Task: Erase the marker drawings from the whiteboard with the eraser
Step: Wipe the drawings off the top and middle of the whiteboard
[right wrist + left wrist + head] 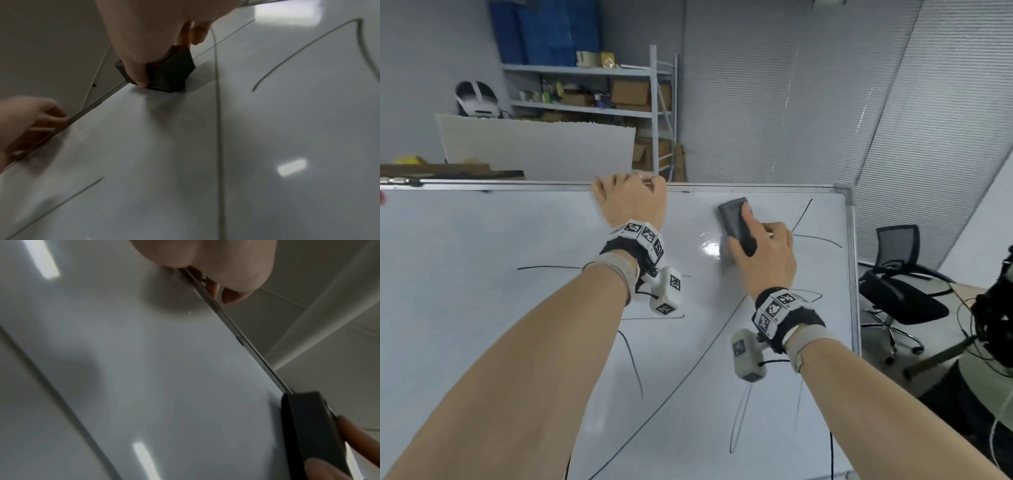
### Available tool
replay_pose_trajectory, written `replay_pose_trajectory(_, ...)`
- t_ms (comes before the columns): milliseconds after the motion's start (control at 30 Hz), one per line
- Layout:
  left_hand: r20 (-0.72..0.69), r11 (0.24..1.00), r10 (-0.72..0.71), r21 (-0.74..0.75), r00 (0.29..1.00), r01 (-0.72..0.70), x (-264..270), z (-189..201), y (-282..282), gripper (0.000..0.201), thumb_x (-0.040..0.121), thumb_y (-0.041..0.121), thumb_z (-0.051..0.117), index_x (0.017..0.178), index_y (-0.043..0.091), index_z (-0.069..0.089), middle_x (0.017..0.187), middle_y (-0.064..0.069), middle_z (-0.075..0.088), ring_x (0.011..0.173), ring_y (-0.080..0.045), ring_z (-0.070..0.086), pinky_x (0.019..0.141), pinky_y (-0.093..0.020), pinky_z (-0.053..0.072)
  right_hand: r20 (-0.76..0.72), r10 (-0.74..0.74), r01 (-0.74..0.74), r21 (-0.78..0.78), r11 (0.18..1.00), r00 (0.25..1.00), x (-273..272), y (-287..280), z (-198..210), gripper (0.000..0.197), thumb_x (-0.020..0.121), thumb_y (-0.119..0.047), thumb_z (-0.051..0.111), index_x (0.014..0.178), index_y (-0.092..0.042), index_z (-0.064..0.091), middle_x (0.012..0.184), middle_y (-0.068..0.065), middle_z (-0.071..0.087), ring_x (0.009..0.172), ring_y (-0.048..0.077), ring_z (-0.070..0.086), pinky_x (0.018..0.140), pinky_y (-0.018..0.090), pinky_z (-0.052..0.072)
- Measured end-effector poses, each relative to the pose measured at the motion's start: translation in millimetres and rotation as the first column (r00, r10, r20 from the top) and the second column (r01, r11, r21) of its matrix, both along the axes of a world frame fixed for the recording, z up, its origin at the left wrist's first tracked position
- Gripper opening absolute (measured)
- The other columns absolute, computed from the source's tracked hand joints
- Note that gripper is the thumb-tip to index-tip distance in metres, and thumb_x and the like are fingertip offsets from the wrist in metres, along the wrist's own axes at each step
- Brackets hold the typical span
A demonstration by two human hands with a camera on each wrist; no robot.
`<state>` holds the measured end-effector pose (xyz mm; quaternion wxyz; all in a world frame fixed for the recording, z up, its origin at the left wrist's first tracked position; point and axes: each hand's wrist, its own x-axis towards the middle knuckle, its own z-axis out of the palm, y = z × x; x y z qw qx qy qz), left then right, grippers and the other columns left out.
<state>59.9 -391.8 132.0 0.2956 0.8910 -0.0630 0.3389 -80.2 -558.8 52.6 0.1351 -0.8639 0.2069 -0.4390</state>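
Observation:
A large whiteboard (482,257) fills the lower part of the head view, crossed by several thin black marker lines (816,238). My right hand (763,253) grips a dark grey eraser (736,219) and presses it flat on the board near the upper right corner. The eraser (170,73) sits just below the top frame in the right wrist view. My left hand (631,202) holds the board's top edge, fingers curled over the metal frame (224,321). In the left wrist view the eraser (312,426) appears at the lower right.
Behind the board stand a metal shelf (654,113) with cardboard boxes and a white panel (537,147). A black office chair (900,284) is to the right of the board, beside a table edge with cables (983,342).

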Motion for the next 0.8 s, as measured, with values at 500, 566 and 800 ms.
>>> replay_pose_trajectory(500, 0.021, 0.995, -0.089, 0.041, 0.996, 0.088, -35, -17, -123, 0.043, 0.088, 0.041, 0.040, 0.118, 0.022, 0.063, 0.124, -0.006, 0.052, 0.134, -0.028, 0.036, 0.122, -0.051, 0.001, 0.133, -0.215, 0.195, 0.147, 0.970, 0.968, -32, -147, -3, 0.052, 0.088, -0.045, 0.063, 0.138, -0.039, 0.052, 0.113, 0.010, 0.053, 0.105, 0.030, 0.048, 0.087, 0.049, 0.050)
replay_pose_trajectory(566, -0.017, 0.996, -0.080, 0.029, 0.997, 0.081, -29, -16, -120, 0.047, 0.088, 0.045, 0.039, 0.121, 0.022, 0.062, 0.133, -0.007, 0.049, 0.139, -0.026, 0.031, 0.122, -0.049, -0.002, 0.145, -0.093, 0.081, 0.087, 0.993, 0.985, -24, -136, 5, 0.051, 0.087, -0.045, 0.064, 0.136, -0.038, 0.056, 0.110, 0.008, 0.053, 0.103, 0.028, 0.047, 0.089, 0.043, 0.046)
replay_pose_trajectory(800, -0.003, 0.997, -0.074, -0.003, 0.997, 0.074, -26, -17, -126, 0.043, 0.091, 0.043, 0.040, 0.121, 0.023, 0.062, 0.138, -0.008, 0.048, 0.142, -0.026, 0.028, 0.122, -0.047, -0.002, 0.101, 0.032, -0.019, -0.133, 0.991, 0.994, -15, -138, 20, 0.050, 0.089, -0.046, 0.065, 0.138, -0.037, 0.054, 0.108, 0.009, 0.055, 0.098, 0.028, 0.050, 0.085, 0.041, 0.045)
